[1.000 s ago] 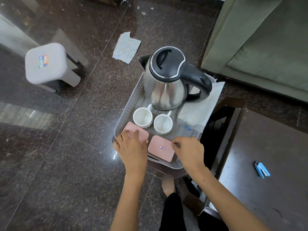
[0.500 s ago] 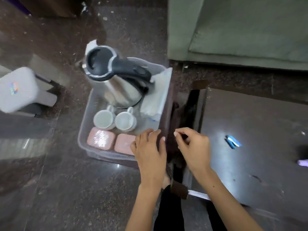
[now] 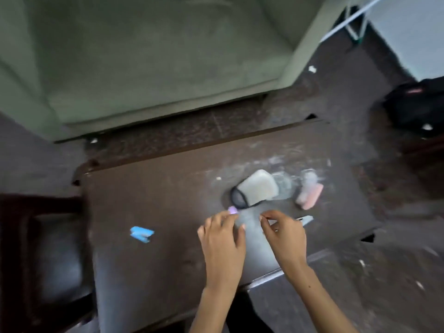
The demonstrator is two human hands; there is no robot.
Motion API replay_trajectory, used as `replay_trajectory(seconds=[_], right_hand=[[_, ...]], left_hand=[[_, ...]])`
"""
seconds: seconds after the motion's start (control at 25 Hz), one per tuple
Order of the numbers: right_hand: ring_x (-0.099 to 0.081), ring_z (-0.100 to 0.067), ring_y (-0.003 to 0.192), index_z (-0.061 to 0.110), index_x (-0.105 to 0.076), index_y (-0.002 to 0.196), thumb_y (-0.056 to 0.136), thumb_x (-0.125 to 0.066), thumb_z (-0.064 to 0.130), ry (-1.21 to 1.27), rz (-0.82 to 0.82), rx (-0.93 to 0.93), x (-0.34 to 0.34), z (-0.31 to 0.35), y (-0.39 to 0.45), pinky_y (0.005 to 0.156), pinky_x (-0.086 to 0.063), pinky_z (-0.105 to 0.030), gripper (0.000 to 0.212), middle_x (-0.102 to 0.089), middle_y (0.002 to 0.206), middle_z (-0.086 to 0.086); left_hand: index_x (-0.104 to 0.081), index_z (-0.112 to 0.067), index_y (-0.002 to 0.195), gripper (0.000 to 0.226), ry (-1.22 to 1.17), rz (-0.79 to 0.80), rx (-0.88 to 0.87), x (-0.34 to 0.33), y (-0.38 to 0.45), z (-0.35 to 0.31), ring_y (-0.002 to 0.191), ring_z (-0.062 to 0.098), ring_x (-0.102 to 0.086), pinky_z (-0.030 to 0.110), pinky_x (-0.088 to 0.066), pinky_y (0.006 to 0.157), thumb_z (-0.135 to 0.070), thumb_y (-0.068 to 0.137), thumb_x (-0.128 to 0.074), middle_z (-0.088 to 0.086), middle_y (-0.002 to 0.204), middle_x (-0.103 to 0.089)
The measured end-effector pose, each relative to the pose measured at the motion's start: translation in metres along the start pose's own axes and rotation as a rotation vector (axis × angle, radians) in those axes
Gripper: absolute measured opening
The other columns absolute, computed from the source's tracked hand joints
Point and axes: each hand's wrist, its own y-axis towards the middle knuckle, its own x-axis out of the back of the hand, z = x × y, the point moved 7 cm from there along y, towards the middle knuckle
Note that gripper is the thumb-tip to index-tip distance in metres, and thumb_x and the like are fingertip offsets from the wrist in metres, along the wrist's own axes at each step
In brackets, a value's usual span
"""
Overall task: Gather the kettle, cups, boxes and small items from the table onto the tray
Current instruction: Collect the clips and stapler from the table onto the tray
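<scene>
The view is blurred. On the dark brown table (image 3: pixel 168 200) lie a small blue stapler (image 3: pixel 141 234) at the left, a pale pouch with a black opening (image 3: pixel 254 188) in the middle, a tiny purple item (image 3: pixel 232 209) just in front of it, and a pink box (image 3: pixel 310 197) to the right. A thin grey object (image 3: pixel 306 219) pokes out beside my right hand. My left hand (image 3: pixel 222 239) hovers with loosely spread fingers just below the purple item. My right hand (image 3: pixel 283 234) is beside it, fingers bent. Neither visibly holds anything. The tray and kettle are out of view.
A green sofa (image 3: pixel 156 56) stands behind the table. A dark chair or stool (image 3: pixel 48 248) sits at the left edge. A black bag (image 3: pixel 418 104) lies on the floor at the right. Dark stone floor surrounds the table.
The view has swung right from the tray to the table. Both hands left the tray and pink boxes and now hover over the table near the pouch and purple item.
</scene>
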Motion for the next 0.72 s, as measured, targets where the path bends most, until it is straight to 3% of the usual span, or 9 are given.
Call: replay_trajectory(seconds=[0.16, 0.32, 0.48, 0.6, 0.72], right_hand=[[-0.068, -0.025, 0.072, 0.027, -0.070, 0.087, 0.086, -0.060, 0.031, -0.074, -0.047, -0.088, 0.055, -0.088, 0.062, 0.063, -0.049, -0.031, 0.010, -0.069, 0.061, 0.000], [-0.068, -0.025, 0.085, 0.023, -0.067, 0.102, 0.086, -0.058, 0.031, -0.125, -0.049, -0.128, 0.071, -0.151, 0.114, 0.072, -0.052, -0.034, 0.020, -0.073, 0.093, -0.002], [-0.061, -0.035, 0.101, 0.009, -0.053, 0.115, 0.087, -0.059, 0.040, -0.144, 0.014, -0.222, 0.056, -0.172, 0.149, 0.079, -0.047, -0.038, 0.042, -0.061, 0.116, -0.012], [-0.063, -0.036, 0.099, 0.003, -0.053, 0.110, 0.085, -0.062, 0.043, -0.150, 0.097, -0.315, 0.031, -0.182, 0.164, 0.078, -0.049, -0.038, 0.048, -0.064, 0.110, -0.016], [-0.065, -0.032, 0.092, 0.007, -0.063, 0.099, 0.083, -0.066, 0.035, -0.041, 0.123, -0.303, 0.019, -0.178, 0.172, 0.071, -0.047, -0.031, 0.033, -0.071, 0.095, -0.012]], left_hand=[[-0.068, -0.025, 0.094, 0.027, -0.046, 0.089, -0.096, -0.091, 0.014, -0.087, 0.093, 0.015, -0.059, 0.025, -0.030, 0.082, -0.036, 0.081, -0.046, -0.008, 0.100, -0.068], [-0.069, -0.026, 0.096, 0.032, -0.014, 0.141, -0.080, -0.146, 0.021, -0.123, 0.092, 0.016, -0.059, 0.028, -0.036, 0.080, -0.038, 0.081, -0.042, -0.008, 0.100, -0.068], [-0.069, -0.027, 0.097, 0.030, 0.015, 0.191, -0.029, -0.174, 0.024, -0.124, 0.093, 0.017, -0.059, 0.031, -0.040, 0.078, -0.037, 0.082, -0.045, -0.009, 0.101, -0.068], [-0.069, -0.026, 0.097, 0.025, 0.011, 0.219, 0.020, -0.185, 0.023, -0.119, 0.092, 0.019, -0.060, 0.031, -0.039, 0.078, -0.032, 0.080, -0.053, -0.008, 0.099, -0.068], [-0.070, -0.026, 0.096, 0.022, -0.008, 0.207, 0.066, -0.189, 0.023, -0.113, 0.093, 0.019, -0.060, 0.030, -0.038, 0.079, -0.030, 0.080, -0.056, -0.008, 0.100, -0.069]])
